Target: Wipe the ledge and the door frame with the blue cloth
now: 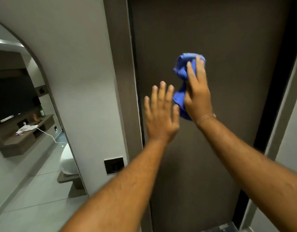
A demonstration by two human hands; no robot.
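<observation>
A crumpled blue cloth (183, 71) is pressed against the dark brown door (219, 39) under my right hand (197, 92), whose fingers lie flat over it. My left hand (161, 113) is raised beside it, a little lower and to the left, fingers spread, palm toward the door, holding nothing; whether it touches the door is unclear. The brown door frame (121, 64) runs down the door's left side. A darker frame strip (278, 72) runs down the right side. No ledge can be made out.
A dark switch plate (114, 164) sits on the grey wall left of the frame. Further left, an arched mirror (27, 114) reflects a room with a shelf, a cable and a bed. A pale wall (291, 139) stands at the right.
</observation>
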